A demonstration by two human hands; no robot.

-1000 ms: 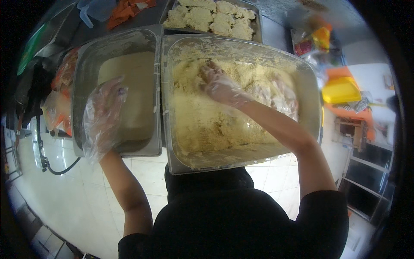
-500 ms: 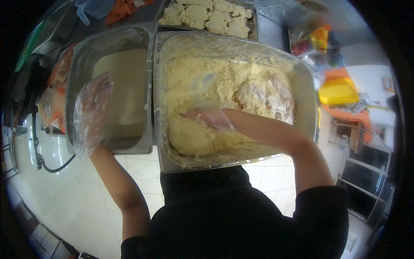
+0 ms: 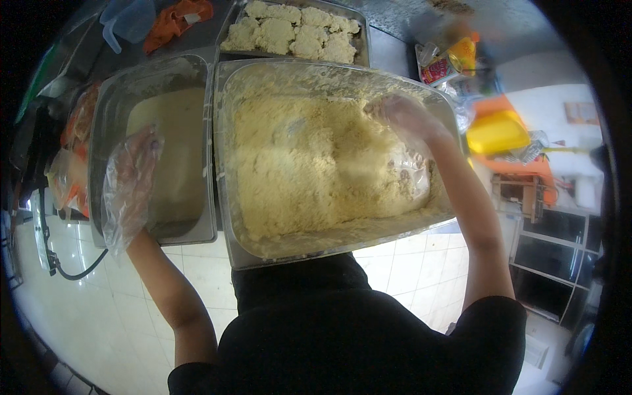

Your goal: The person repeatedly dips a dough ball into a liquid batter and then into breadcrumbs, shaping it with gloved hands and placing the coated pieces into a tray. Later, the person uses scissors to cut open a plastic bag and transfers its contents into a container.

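Note:
A deep metal pan [image 3: 230,253] in front of me holds a thick bed of pale yellow breading flour [image 3: 276,184]. My right hand [image 3: 408,117], in a clear plastic glove, is at the flour's far right edge; motion smears its fingers. Pinkish-white, shiny lumps [image 3: 409,172] lie partly covered by flour just below that hand. At the left, a second metal pan [image 3: 212,224] holds pale liquid batter [image 3: 181,171]. My left hand [image 3: 133,164], in a loose clear plastic glove, hangs over the batter pan's left side, fingers stretched out and holding nothing visible.
A metal tray [image 3: 363,49] of several breaded pieces [image 3: 306,36] stands behind the flour pan. Back left are a blue plastic jug [image 3: 131,20] and an orange cloth or bag [image 3: 176,23]. Orange bags [image 3: 78,178] stand left of the batter. A yellow basket [image 3: 497,131] is at the right.
My right hand has swept from the flour's middle to its far right edge. Flour covers more of the lumps there. The left hand stays over the batter pan; the whole view has shifted slightly.

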